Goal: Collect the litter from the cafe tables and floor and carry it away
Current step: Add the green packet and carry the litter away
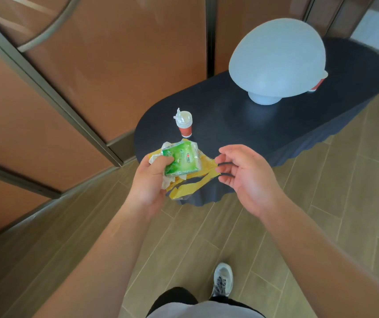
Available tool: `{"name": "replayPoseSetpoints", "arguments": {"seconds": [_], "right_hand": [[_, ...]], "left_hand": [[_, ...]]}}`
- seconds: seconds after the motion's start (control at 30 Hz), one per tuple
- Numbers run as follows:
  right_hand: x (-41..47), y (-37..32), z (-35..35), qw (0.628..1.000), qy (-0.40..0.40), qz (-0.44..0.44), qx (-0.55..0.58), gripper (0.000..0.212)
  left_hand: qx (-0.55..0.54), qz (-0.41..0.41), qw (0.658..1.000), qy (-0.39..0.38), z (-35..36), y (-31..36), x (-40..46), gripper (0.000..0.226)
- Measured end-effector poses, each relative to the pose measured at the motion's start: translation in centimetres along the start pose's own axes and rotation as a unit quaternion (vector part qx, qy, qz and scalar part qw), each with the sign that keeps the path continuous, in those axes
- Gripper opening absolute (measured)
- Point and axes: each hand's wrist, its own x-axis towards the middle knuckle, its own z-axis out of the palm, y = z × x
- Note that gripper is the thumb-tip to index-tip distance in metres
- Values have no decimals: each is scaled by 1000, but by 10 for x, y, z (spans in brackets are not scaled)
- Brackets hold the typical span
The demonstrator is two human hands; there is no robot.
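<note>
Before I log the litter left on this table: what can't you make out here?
Head view:
- Second red cup: mostly hidden behind the lamp.
- Yellow wrapper: partly covered by the green packet and left hand.
- Green packet's print: too small to read.

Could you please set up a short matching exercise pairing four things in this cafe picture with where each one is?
Things:
1. green packet
2. stack of red paper cups
3. white dome lamp
4. single red cup

Places:
A. partly hidden behind the lamp
B. in the left hand's grip
C. far half of the dark table
D. near end of the table

Pairs: 1-B, 2-D, 3-C, 4-A
</note>
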Motion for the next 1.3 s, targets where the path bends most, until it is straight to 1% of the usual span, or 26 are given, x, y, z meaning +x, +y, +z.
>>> {"name": "replayPoseSetpoints", "arguments": {"seconds": [0.13,0.23,0.4,0.63,0.73,0.93,1.03,1.1,1.2,1.3], "right_hand": [[34,-9,-3,1000,9,14,-6,9],[60,-14,1,1000,15,22,-12,12],[106,-20,14,999,21,27,-34,12],[181,-35,49,995,38,32,-82,13],[214,-34,64,994,43,34,-92,17],[259,-22,81,993,38,58,-92,12],[278,-18,88,993,28,71,-90,11],[289,-15,89,992,18,78,-96,11],[302,-7,89,990,5,98,-105,12],[316,4,84,987,-8,111,-112,13]], "left_hand": [[-9,-4,1000,5,6,9,30,26],[-1,-15,1000,16,7,11,58,27],[-1,-28,999,33,7,14,114,15],[17,-38,999,25,2,30,192,21],[32,-46,998,25,-6,32,226,18],[13,-66,996,59,-23,31,277,19],[5,-76,994,75,-30,29,294,30],[21,-82,992,89,-37,24,303,34],[71,-91,985,126,-50,8,314,26],[79,-124,976,161,-56,-17,325,22]]}}
